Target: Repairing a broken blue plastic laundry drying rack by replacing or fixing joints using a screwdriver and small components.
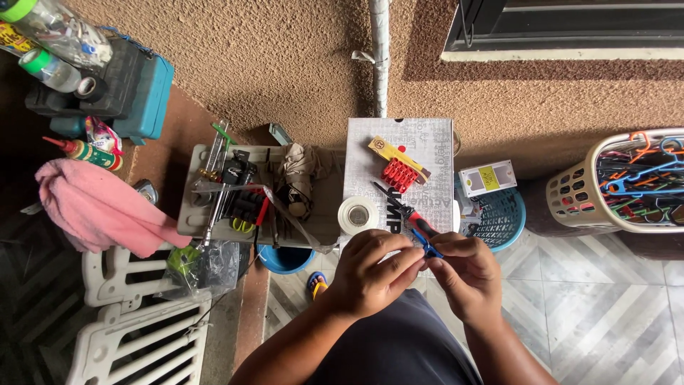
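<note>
Rough stucco wall behind a grey box [420, 142]. Just in front of it, left hand [370, 274] and right hand [467, 274] both pinch a small blue connector [429, 247], fingers clenched on it, beside the tape roll [357, 214].

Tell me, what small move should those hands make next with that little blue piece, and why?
Probably keep the left hand pinching steady while the right hand works the small blue piece, since both hands meet on it above the grey box.

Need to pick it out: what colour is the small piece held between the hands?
Blue piece, pinched by both hands; head view.
</note>
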